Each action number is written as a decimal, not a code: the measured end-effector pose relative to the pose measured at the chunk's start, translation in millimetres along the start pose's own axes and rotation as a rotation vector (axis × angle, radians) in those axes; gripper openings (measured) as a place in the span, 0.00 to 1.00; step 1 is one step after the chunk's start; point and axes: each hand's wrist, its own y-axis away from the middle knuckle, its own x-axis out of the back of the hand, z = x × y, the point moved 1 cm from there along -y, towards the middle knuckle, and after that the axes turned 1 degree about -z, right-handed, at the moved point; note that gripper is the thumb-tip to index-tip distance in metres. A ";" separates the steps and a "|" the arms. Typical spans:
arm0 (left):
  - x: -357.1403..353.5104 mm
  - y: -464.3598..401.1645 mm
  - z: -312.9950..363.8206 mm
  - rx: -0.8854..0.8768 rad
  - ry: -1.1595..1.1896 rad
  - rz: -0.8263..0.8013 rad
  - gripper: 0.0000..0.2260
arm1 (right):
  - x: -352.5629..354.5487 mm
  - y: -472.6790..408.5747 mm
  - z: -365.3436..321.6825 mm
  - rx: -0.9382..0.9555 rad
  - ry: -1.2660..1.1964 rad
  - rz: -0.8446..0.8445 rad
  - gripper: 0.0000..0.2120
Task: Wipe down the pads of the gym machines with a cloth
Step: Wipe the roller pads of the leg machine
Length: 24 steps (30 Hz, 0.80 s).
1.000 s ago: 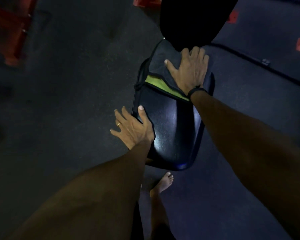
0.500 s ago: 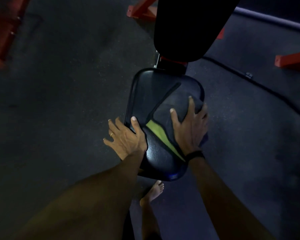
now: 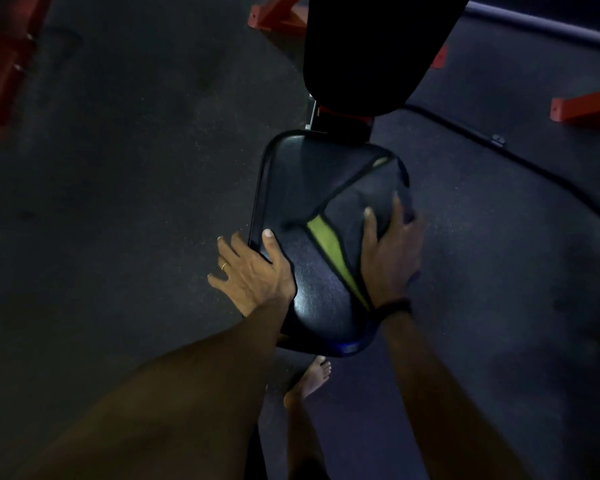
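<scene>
Seen from the head camera, a black seat pad (image 3: 302,188) sits below a darker back pad (image 3: 371,53) on the gym machine. A dark cloth (image 3: 347,206) with a yellow-green stripe lies on the seat's right half. The right hand (image 3: 388,258) lies flat on the cloth, fingers spread — pressing, not pinching. The left hand (image 3: 253,271) rests open on the seat's left edge, thumb on top. A bare foot (image 3: 312,375) stands on the floor (image 3: 118,168) below.
</scene>
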 end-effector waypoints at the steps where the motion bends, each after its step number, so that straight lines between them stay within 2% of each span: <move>1: -0.3 0.0 0.1 0.004 0.002 -0.003 0.36 | 3.4 26.1 5.0 -0.018 -0.011 -0.010 0.29; 4: -0.7 0.4 0.0 0.008 0.006 -0.011 0.36 | 10.7 80.5 10.0 -0.119 0.009 -0.044 0.30; 6: -0.7 0.8 0.2 0.008 0.009 -0.009 0.36 | 10.6 81.0 6.9 -0.182 0.015 -0.061 0.30; 13: -1.3 0.2 -0.7 0.002 0.005 -0.021 0.35 | -8.2 -54.1 -14.1 -0.164 0.006 -0.012 0.31; 17: -1.1 -0.3 1.1 0.005 0.002 -0.022 0.34 | -10.5 -102.9 -24.0 -0.199 -0.001 -0.056 0.30; 21: -1.2 0.1 0.2 0.001 -0.008 -0.012 0.34 | -2.6 -30.9 -5.9 -0.084 -0.006 0.009 0.30; 24: -1.2 -0.6 0.4 0.009 -0.011 -0.023 0.34 | 6.3 41.8 7.6 -0.106 -0.014 -0.013 0.32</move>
